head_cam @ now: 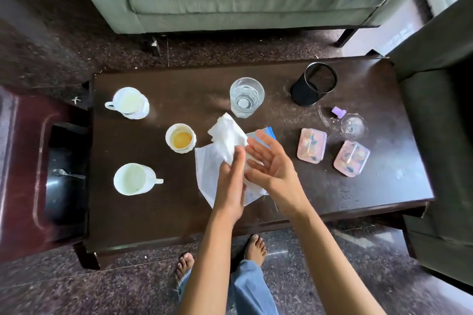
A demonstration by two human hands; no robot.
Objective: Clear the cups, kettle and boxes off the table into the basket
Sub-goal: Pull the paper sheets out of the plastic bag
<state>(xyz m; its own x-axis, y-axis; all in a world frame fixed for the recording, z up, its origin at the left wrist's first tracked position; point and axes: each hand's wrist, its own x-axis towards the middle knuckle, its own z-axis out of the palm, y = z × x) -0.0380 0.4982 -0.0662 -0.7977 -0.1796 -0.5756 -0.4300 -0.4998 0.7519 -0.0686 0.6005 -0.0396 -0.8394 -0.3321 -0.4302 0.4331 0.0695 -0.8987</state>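
Observation:
On the dark table (294,207) stand two white mugs, one at the back left (129,103) and one at the front left (134,179). A small white cup (180,138) with brownish liquid is between them, toward the middle. A clear glass (246,96) stands behind the middle. Two pink boxes (311,145) (352,158) lie on the right. My left hand (231,181) pinches a crumpled white tissue (225,138) above a white packet (208,169). My right hand (271,161) is open, palm toward the left, just beside the tissue. No kettle is in view.
A black mesh holder (314,84) stands at the back right, with a small glass bottle (352,124) with a purple cap in front of it. A dark bin (65,174) with a spoon in it sits left of the table. Sofas ring the table at the back and right.

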